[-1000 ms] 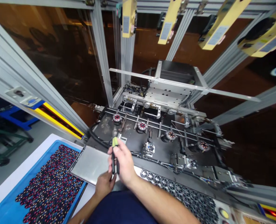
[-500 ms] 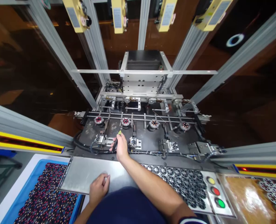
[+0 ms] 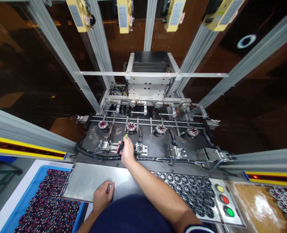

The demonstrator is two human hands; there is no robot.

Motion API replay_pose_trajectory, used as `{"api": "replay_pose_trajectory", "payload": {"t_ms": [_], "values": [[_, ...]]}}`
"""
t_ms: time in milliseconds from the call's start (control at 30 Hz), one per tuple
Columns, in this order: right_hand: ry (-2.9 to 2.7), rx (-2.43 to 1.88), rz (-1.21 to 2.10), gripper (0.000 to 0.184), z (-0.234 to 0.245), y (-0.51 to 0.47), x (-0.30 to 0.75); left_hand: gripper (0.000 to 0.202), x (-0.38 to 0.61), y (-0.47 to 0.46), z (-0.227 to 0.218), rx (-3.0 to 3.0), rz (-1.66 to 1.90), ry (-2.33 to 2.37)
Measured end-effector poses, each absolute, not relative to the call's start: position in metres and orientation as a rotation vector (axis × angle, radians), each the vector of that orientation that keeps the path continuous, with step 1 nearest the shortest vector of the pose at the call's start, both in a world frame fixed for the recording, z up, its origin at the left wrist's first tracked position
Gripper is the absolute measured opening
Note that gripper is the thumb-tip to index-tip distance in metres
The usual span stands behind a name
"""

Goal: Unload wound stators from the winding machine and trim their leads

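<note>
Head view looks down into a machine bay framed by grey metal posts. At about 12 o'clock from the person's body, the right hand [image 3: 127, 152] reaches over the dark machine deck [image 3: 155, 149] with its fingers clamped around a small screwdriver [image 3: 122, 144] that has a black shaft and a yellow-green end. That tool tilts up toward 1 o'clock, its bright end just below the second of four round red-centred parts [image 3: 131, 126] lined along a pair of steel rods [image 3: 145, 121]. Just beside the hand, at its 9 o'clock, sits a small metal clamp block [image 3: 106, 145]; another block [image 3: 141, 149] lies close at its 3 o'clock.

Left hand [image 3: 103, 195] rests at 7 o'clock on a flat metal plate [image 3: 85, 183], fingers loosely curled together, thumb against the plate, holding nothing that I can see. Further toward 8 o'clock, a blue tray [image 3: 29, 200] is packed with small dark red-tipped pieces. At 4 o'clock, a panel carries rows of round black rings [image 3: 189, 187], and just beyond them yellow, red and green buttons [image 3: 224, 199] stand in a line.
</note>
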State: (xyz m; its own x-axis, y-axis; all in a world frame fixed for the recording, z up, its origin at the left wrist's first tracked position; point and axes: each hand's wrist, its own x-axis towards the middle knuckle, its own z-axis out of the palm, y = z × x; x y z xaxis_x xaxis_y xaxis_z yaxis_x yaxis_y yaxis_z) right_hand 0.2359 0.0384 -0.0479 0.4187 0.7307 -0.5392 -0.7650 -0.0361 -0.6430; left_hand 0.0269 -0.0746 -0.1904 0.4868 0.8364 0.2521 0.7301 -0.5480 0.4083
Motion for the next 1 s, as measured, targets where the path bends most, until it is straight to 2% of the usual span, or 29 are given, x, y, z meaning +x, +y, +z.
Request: {"api": "replay_pose_trajectory", "payload": {"t_ms": [133, 300, 367, 567, 733, 1000], "values": [[-0.016, -0.993, 1.297, 0.017, -0.025, 0.021, 0.233, 0.026, 0.028, -0.074, -0.189, 2.501, 0.644, 1.33], [-0.237, -0.845, 1.611, 0.031, 0.023, -0.066, 0.261, 0.031, 0.03, -0.073, -0.184, 2.514, 0.684, 1.31], [-0.28, -0.864, 1.578, 0.036, 0.031, -0.094, 0.287, 0.032, 0.031, -0.073, -0.182, 2.513, 0.696, 1.31], [-0.161, -1.173, 1.176, 0.029, -0.007, -0.1, 0.358, 0.031, 0.029, -0.074, -0.178, 2.505, 0.725, 1.308], [-0.084, -1.192, 1.107, 0.027, -0.039, -0.082, 0.37, 0.032, 0.028, -0.073, -0.177, 2.516, 0.728, 1.305], [-0.017, -1.157, 1.094, 0.027, -0.044, -0.074, 0.374, 0.032, 0.027, -0.074, -0.177, 2.528, 0.699, 1.316]]}}
